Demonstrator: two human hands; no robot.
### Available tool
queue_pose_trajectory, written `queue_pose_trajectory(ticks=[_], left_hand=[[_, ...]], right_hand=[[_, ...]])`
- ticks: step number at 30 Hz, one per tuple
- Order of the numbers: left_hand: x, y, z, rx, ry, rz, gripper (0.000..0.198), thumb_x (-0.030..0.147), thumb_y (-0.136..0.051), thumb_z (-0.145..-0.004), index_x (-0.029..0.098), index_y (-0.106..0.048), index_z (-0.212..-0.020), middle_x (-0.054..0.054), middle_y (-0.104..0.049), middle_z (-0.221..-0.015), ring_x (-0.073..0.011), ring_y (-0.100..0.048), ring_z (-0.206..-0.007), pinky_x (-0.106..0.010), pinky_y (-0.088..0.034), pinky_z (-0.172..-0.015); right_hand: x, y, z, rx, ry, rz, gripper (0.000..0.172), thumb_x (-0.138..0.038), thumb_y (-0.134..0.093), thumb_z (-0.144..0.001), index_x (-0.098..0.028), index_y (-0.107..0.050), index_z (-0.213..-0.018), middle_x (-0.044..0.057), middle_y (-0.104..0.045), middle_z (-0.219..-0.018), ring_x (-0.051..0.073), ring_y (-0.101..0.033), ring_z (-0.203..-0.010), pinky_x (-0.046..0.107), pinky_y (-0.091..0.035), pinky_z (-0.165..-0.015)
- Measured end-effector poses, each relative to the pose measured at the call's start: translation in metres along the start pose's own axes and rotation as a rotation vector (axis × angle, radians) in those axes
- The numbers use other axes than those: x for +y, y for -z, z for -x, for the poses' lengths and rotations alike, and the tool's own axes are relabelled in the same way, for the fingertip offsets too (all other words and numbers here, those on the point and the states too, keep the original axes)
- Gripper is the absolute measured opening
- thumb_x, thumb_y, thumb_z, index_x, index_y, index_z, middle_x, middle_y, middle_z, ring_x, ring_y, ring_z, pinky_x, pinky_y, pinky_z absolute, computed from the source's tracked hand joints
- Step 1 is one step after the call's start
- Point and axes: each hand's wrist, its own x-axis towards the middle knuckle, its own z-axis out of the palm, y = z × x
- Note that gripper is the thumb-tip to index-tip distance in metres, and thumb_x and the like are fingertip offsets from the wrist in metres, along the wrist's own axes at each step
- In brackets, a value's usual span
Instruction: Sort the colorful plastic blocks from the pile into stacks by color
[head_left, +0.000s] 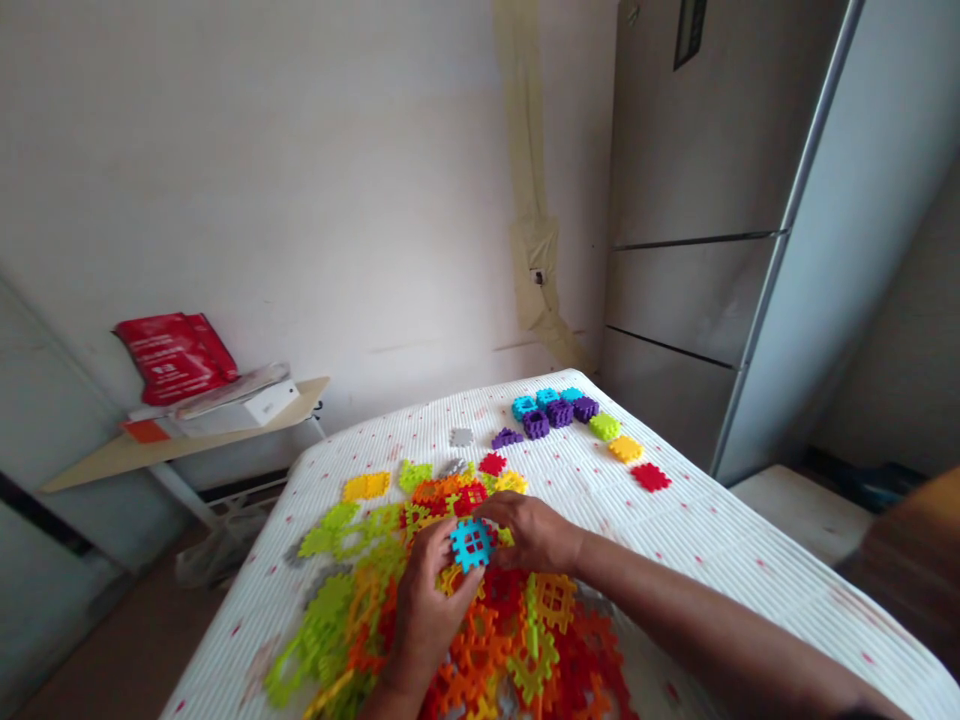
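Note:
A cyan square waffle block (471,544) sits between my two hands, above a large heap of interlocking plastic waffle blocks (480,650) in orange, red, green and yellow. My left hand (429,612) grips it from below and left, while the fingertips of my right hand (531,530) press on its right edge. The heap lies on a white ribbed bed cover with small red marks (697,560). Farther back stand cyan and purple block stacks (547,408), with single green, yellow and red blocks to their right.
A steel refrigerator (690,240) stands beyond the bed on the right. At left, a wooden folding table (187,442) holds a red bag (176,357) and a white box (270,404). A blurred brown object (915,570) intrudes at the right edge.

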Motion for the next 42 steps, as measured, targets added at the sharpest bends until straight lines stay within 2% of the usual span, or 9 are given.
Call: queue_pose_trajectory(ticks=[7,19,25,30,32,34,37,40,42], left_hand=[[-0.002,0.000,0.000,-0.056,0.097,0.083,0.049,0.033,-0.060,-0.076,0.022,-0.046,-0.122,-0.010,-0.060,-0.112,-0.0201,-0.062,-0.095,-0.034,-0.052,-0.082],[0.012,0.009,-0.007,-0.096,0.419,0.378,0.064,0.041,-0.064,-0.072,0.020,-0.037,-0.126,0.005,-0.058,-0.062,-0.0112,-0.051,-0.052,-0.021,-0.042,-0.053],[0.012,0.007,-0.009,-0.021,0.471,0.389,0.071,0.041,-0.069,-0.066,0.021,-0.037,-0.126,0.007,-0.056,-0.056,-0.0107,-0.049,-0.049,-0.020,-0.040,-0.051],[0.017,0.005,-0.010,-0.008,0.495,0.399,0.076,0.043,-0.071,-0.063,0.019,-0.036,-0.126,0.006,-0.056,-0.056,-0.0110,-0.049,-0.050,-0.020,-0.040,-0.051],[0.017,0.005,-0.010,-0.012,0.504,0.402,0.079,0.044,-0.072,-0.062,0.020,-0.035,-0.127,0.005,-0.058,-0.059,-0.0117,-0.050,-0.050,-0.021,-0.041,-0.051],[0.015,0.006,-0.008,-0.007,0.503,0.408,0.080,0.045,-0.071,-0.063,0.021,-0.033,-0.129,0.003,-0.063,-0.069,-0.0125,-0.053,-0.051,-0.023,-0.044,-0.052],[0.008,0.006,-0.005,-0.015,0.484,0.403,0.074,0.045,-0.068,-0.067,0.023,-0.034,-0.129,-0.002,-0.067,-0.085,-0.0140,-0.057,-0.056,-0.027,-0.048,-0.057],[0.003,0.005,-0.004,-0.041,0.470,0.389,0.069,0.044,-0.067,-0.068,0.021,-0.038,-0.126,-0.004,-0.066,-0.087,-0.0152,-0.059,-0.060,-0.028,-0.050,-0.060],[0.005,0.002,-0.004,-0.033,0.470,0.389,0.066,0.044,-0.066,-0.069,0.021,-0.039,-0.125,-0.003,-0.066,-0.084,-0.0147,-0.058,-0.060,-0.027,-0.049,-0.059]], right_hand=[[0.006,0.007,0.004,0.048,0.013,0.028,0.042,-0.020,-0.069,-0.067,-0.016,-0.059,-0.108,0.011,-0.061,-0.101,0.021,-0.058,-0.090,0.032,-0.048,-0.080],[0.002,-0.002,0.002,-0.034,0.021,0.138,0.039,-0.023,-0.065,-0.071,-0.018,-0.056,-0.109,0.008,-0.060,-0.103,0.020,-0.055,-0.093,0.028,-0.045,-0.079],[-0.008,0.000,0.000,-0.013,0.067,0.310,0.060,-0.039,-0.067,-0.070,-0.020,-0.047,-0.123,0.008,-0.056,-0.116,0.024,-0.050,-0.099,0.034,-0.043,-0.083],[-0.021,-0.019,-0.005,0.003,0.017,0.445,0.034,-0.035,-0.057,-0.079,-0.017,-0.054,-0.108,0.008,-0.060,-0.097,0.021,-0.051,-0.085,0.033,-0.044,-0.073],[-0.020,-0.020,-0.008,-0.008,0.044,0.454,0.034,-0.035,-0.057,-0.078,-0.016,-0.054,-0.106,0.009,-0.060,-0.097,0.021,-0.051,-0.084,0.033,-0.045,-0.073],[-0.010,-0.008,-0.013,0.004,0.057,0.429,0.042,-0.037,-0.061,-0.074,-0.016,-0.053,-0.110,0.010,-0.059,-0.102,0.022,-0.053,-0.087,0.033,-0.046,-0.075],[0.028,0.040,-0.029,0.122,-0.021,0.392,0.052,-0.031,-0.065,-0.070,-0.014,-0.051,-0.117,0.011,-0.057,-0.113,0.022,-0.052,-0.101,0.031,-0.044,-0.085],[0.088,0.102,-0.053,0.256,-0.278,0.504,0.054,-0.021,-0.062,-0.070,-0.012,-0.051,-0.122,0.011,-0.056,-0.118,0.021,-0.052,-0.106,0.029,-0.042,-0.091],[0.128,0.134,-0.067,0.206,-0.482,0.622,0.054,-0.020,-0.061,-0.072,-0.013,-0.051,-0.125,0.011,-0.055,-0.122,0.020,-0.053,-0.107,0.027,-0.040,-0.093]])
